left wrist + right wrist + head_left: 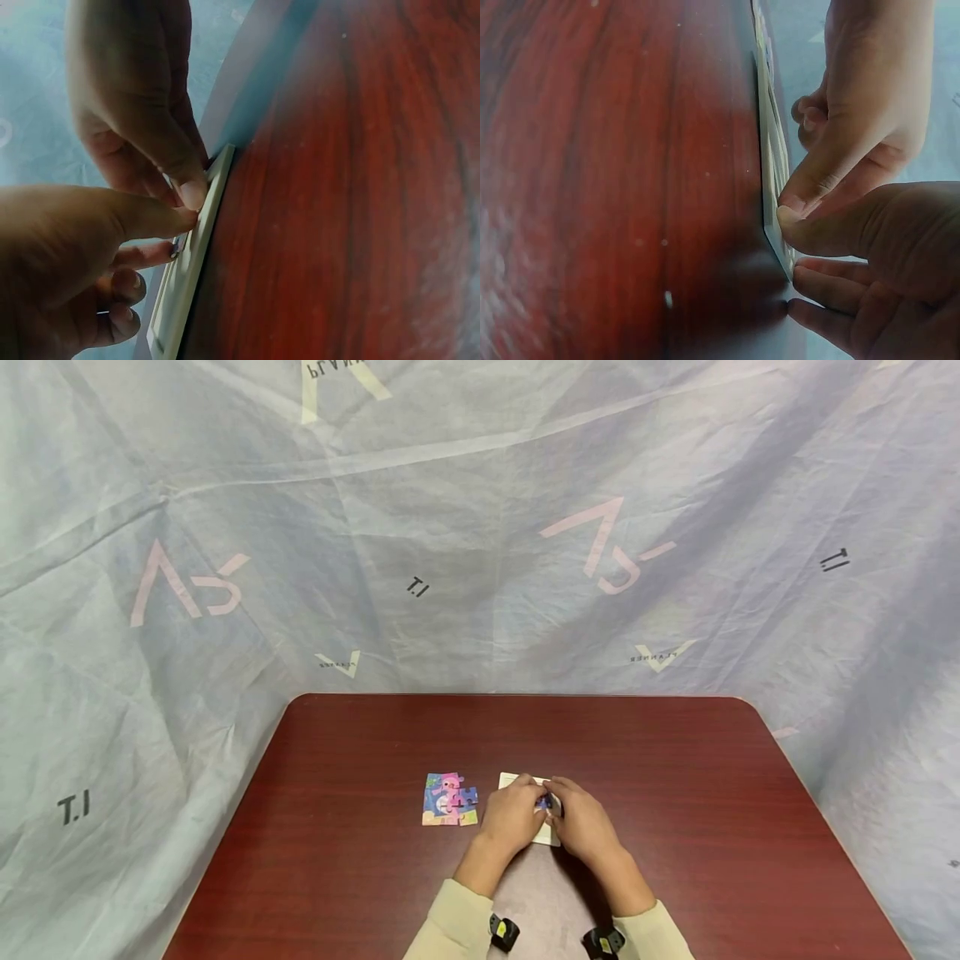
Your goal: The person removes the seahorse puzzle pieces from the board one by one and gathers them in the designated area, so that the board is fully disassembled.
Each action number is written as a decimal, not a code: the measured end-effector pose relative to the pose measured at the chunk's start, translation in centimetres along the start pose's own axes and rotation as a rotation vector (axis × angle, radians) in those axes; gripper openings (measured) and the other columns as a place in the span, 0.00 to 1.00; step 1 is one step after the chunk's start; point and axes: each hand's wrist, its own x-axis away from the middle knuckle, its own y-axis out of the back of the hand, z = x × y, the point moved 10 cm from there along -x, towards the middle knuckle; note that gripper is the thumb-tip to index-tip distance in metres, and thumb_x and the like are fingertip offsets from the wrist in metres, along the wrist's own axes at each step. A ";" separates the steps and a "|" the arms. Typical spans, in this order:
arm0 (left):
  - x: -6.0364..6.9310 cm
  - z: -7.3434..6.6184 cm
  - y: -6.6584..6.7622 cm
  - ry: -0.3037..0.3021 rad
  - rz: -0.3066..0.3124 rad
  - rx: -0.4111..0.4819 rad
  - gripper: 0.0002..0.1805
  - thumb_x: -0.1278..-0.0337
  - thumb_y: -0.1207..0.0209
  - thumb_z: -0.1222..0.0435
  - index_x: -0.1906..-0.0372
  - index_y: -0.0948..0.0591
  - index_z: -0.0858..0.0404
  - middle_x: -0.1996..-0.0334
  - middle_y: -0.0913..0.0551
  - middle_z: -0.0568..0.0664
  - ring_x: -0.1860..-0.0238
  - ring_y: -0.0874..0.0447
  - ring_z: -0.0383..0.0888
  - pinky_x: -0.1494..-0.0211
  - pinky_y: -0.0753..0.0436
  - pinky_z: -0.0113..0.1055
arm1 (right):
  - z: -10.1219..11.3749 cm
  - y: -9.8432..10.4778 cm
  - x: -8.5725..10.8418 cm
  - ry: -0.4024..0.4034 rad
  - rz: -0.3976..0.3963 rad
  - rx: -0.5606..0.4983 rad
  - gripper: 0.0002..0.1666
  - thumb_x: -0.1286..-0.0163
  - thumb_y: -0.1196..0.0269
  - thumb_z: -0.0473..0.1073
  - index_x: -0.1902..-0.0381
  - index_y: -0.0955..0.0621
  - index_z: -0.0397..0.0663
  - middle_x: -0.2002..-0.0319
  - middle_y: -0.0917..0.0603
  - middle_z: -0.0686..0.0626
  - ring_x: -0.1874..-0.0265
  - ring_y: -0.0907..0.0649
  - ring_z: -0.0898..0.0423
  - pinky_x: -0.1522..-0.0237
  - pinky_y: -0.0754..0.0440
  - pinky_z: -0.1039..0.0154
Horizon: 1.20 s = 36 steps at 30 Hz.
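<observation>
A shallow white puzzle tray (547, 836) lies flat on the table under both hands. A small dark blue puzzle piece (542, 803) shows between the fingertips over it. My left hand (512, 814) pinches this piece between thumb and index finger; its other fingers curl loosely in the left wrist view. At the tray's right side, my right hand (587, 820) touches the tray with its thumb and fingers close to the left fingertips. Whether it grips anything is hidden. Left of the tray lies a partly joined puzzle (442, 802) with a pink figure on blue.
The dark red wooden table (675, 827) has rounded far corners. Grey-white printed sheeting (480, 527) hangs behind it and at both sides. A black wrist strap (504, 932) is on the left sleeve's end, another strap (603, 942) on the right.
</observation>
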 end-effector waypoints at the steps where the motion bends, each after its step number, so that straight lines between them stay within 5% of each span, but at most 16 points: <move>1: 0.0 0.1 0.0 0.002 0.007 0.003 0.15 0.47 0.25 0.60 0.52 0.09 0.51 0.56 0.11 0.43 0.58 0.09 0.40 0.61 0.12 0.38 | 0.0 0.0 0.0 -0.002 0.004 0.000 0.31 0.43 0.24 0.31 0.40 0.16 0.36 0.38 0.15 0.37 0.39 0.14 0.40 0.38 0.17 0.43; 8: 0.4 1.2 0.5 0.028 0.031 0.023 0.15 0.45 0.27 0.58 0.52 0.09 0.52 0.53 0.11 0.42 0.55 0.09 0.40 0.58 0.12 0.37 | -0.1 0.0 0.1 -0.023 0.016 0.009 0.33 0.45 0.23 0.29 0.39 0.16 0.37 0.36 0.15 0.38 0.38 0.14 0.40 0.38 0.16 0.43; 24: 1.4 5.2 4.3 0.121 -0.090 0.140 0.14 0.43 0.26 0.60 0.51 0.10 0.55 0.53 0.12 0.46 0.64 0.09 0.45 0.63 0.13 0.39 | -0.3 -0.3 0.1 -0.035 0.055 0.016 0.22 0.42 0.23 0.33 0.48 0.12 0.41 0.35 0.16 0.38 0.39 0.13 0.39 0.40 0.15 0.43; 36: 2.8 8.4 5.6 0.211 -0.123 0.181 0.17 0.44 0.24 0.62 0.48 0.11 0.56 0.50 0.12 0.47 0.58 0.07 0.46 0.60 0.11 0.43 | -0.5 -0.5 0.3 -0.062 0.076 0.003 0.19 0.39 0.24 0.33 0.49 0.12 0.42 0.32 0.17 0.40 0.36 0.15 0.40 0.40 0.16 0.42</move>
